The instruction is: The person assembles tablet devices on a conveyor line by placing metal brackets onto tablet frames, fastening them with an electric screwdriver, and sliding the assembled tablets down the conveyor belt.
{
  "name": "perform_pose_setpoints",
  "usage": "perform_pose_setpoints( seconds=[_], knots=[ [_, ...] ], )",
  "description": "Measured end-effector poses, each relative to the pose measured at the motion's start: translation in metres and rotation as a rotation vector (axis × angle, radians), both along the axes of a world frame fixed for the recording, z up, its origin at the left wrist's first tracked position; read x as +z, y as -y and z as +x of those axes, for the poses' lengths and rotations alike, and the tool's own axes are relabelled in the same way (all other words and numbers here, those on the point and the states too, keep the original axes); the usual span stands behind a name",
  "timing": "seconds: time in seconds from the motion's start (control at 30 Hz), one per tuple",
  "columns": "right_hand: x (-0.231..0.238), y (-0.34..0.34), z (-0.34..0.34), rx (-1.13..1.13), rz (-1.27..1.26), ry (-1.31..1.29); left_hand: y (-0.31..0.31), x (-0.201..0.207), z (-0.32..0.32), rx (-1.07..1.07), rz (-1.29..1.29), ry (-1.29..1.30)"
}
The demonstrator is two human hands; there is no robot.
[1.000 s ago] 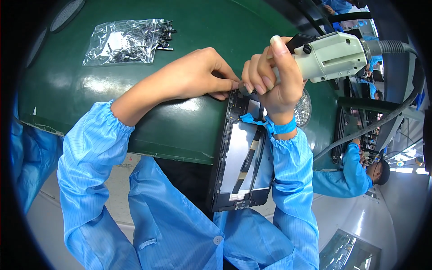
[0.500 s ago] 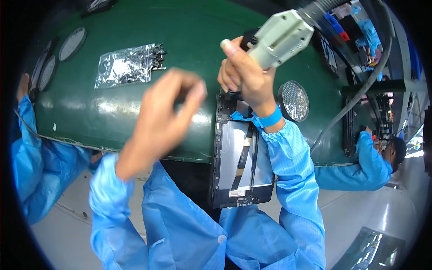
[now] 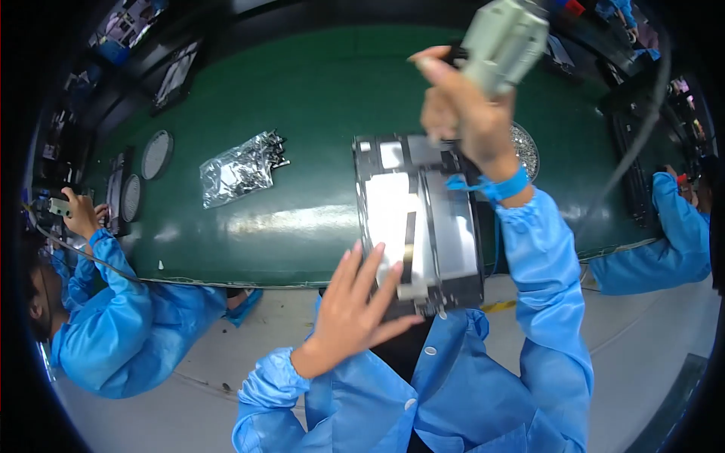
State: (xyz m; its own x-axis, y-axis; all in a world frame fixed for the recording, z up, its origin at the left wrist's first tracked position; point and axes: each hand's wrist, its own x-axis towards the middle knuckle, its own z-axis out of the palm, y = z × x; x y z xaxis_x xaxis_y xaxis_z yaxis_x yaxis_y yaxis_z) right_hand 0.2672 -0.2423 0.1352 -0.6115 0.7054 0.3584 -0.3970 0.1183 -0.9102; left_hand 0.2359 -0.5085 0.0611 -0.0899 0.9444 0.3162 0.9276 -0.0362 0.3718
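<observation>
My left hand (image 3: 349,308) lies with fingers spread on the lower left part of an opened tablet chassis (image 3: 458,253). The chassis is black-edged, with a bright silvery plate and dark flex strips, and overhangs the table's near edge. My right hand (image 3: 476,117), blurred by motion, is wrapped round a pale grey-green electric screwdriver (image 3: 504,47) above the chassis's far right corner. The tool's tip is hidden behind the hand. A blue strap (image 3: 507,185) circles my right wrist. Partly behind that wrist sits a round dish (image 3: 526,153) of small shiny parts.
A clear plastic bag (image 3: 236,172) with small dark parts lies on the green table (image 3: 317,98). Two round dishes (image 3: 157,154) stand farther left. A grey cable (image 3: 642,136) hangs at the right. Co-workers in blue sleeves (image 3: 155,317) sit on both sides.
My left hand has come down from the air onto the chassis. My right hand has moved right with the screwdriver. The view has shifted, and the chassis appears higher and its plate brighter.
</observation>
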Motion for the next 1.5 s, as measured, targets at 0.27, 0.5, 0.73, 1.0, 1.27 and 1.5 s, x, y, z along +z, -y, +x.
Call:
perform_pose_setpoints(
  seconds=[0.27,0.5,0.73,1.0,1.27,1.5],
  knots=[
    [-0.014,-0.077,0.079,-0.098,-0.063,-0.1,-0.135,0.003,-0.106,0.039,0.098,-0.053],
    [-0.038,-0.091,0.1,-0.092,-0.163,-0.051,-0.279,-0.023,-0.187,0.042,0.21,-0.088],
    [-0.044,-0.074,0.09,-0.051,-0.167,-0.004,-0.333,-0.038,-0.214,0.092,0.191,-0.045],
    [-0.039,-0.06,0.074,0.041,-0.151,-0.027,-0.333,-0.043,-0.227,0.122,0.192,-0.055],
    [-0.041,-0.07,0.079,0.055,-0.212,-0.047,-0.222,-0.01,-0.125,-0.032,0.32,-0.192],
    [-0.042,-0.069,0.073,0.026,-0.152,0.006,-0.159,-0.002,-0.113,0.028,0.262,-0.095]
  ],
)
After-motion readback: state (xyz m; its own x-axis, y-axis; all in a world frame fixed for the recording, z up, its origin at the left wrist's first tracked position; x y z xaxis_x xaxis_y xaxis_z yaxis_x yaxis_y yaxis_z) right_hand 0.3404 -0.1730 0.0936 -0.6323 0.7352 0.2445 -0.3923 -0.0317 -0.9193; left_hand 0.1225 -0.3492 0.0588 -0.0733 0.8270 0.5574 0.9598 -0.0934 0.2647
